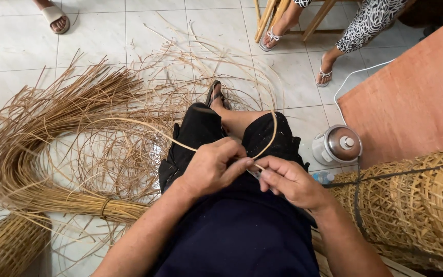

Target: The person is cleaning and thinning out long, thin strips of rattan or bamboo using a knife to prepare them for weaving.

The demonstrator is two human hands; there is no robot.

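1. Left hand (212, 166) pinches a thin rattan strip (144, 125) over the lap; fingers closed on it.
2. Right hand (288, 179) grips a small blade (255, 173) against the same strip, fingers curled tight.
3. Strip loops far and left, and arcs right above the knee.
4. Loose rattan bundle (52, 154) lies left on the tiled floor (93, 36).
5. Woven baskets (416, 205) sit right; a small lidded pot (337, 145) just beyond them.

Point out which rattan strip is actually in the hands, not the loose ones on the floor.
It is the long strip arching over the lap, pinched between left hand and right hand. The bundle and other loose strips lie untouched on the tiles.
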